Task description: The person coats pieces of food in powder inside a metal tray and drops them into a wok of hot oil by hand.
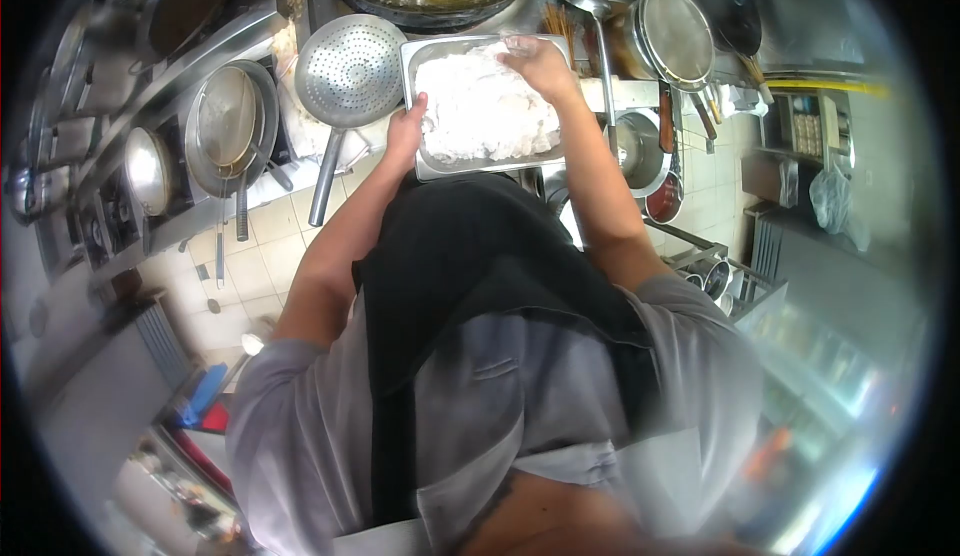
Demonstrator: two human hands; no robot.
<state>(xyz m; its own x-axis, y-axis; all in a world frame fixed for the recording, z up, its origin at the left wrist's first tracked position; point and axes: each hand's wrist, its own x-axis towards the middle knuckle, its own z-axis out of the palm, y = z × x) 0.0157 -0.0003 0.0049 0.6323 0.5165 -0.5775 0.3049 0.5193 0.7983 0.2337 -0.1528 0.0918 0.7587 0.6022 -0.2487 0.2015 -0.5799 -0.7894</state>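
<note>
Metal tray (490, 169) of white, powdery-looking contents (485, 111) sits between both hands, on near side of wok (430, 18), right of perforated skimmer (350, 68). Left hand (405, 131) grips left rim; right hand (540, 66) over far-right part, fingers at contents, can't tell if grasping any.

Grey shirt (300, 436), short sleeves (685, 316), black apron (460, 231), black strap (393, 456), bare forearms (598, 181)

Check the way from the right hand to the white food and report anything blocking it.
Nothing visible blocks it: the right hand reaches over the tray, directly at the white food. The left hand holds the tray's left side, and the skimmer lies left of the tray, off that path.
</note>
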